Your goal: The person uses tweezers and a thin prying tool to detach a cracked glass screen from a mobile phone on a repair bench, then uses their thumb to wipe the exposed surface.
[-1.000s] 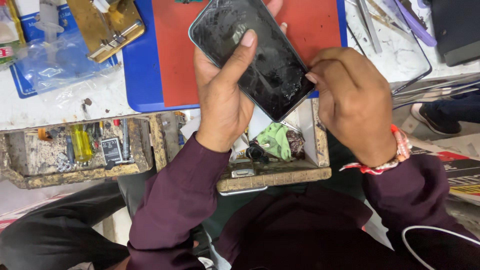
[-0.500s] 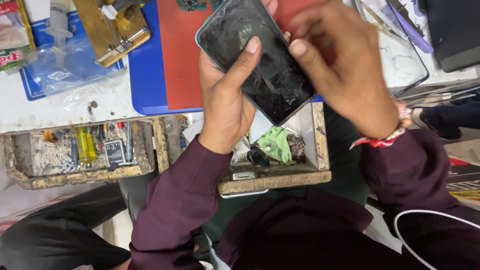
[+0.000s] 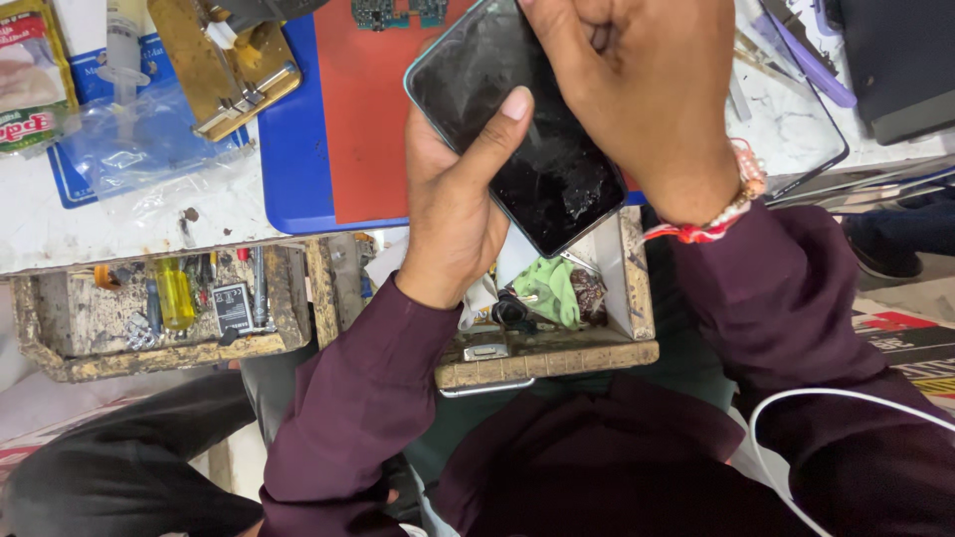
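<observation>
1. from the head camera i look down on two bare hands in dark maroon sleeves, holding a black smartphone (image 3: 522,129) with a cracked, smeared screen.
2. my left hand (image 3: 458,204) is clamped on the phone from below, its palm under the back and its thumb pressed across the glass.
3. my right hand (image 3: 647,94) is curled into a loose fist on the phone's upper right part, fingers closed together against it; i cannot tell whether they pinch anything small.
4. a red and white thread bracelet (image 3: 721,214) sits on the right wrist.
5. the phone is tilted, held in the air above the front edge of the bench, over a red mat (image 3: 373,119) that lies on a blue mat (image 3: 293,149).
6. under the hands an open wooden drawer (image 3: 557,343) holds a green cloth (image 3: 552,288) and small dark parts.
7. to the left a second wooden tray (image 3: 109,353) holds a yellow-handled tool (image 3: 176,293) and bits of metal.
8. a brass-coloured clamp (image 3: 224,60) lies at the top left, near a clear plastic bag (image 3: 139,149).
</observation>
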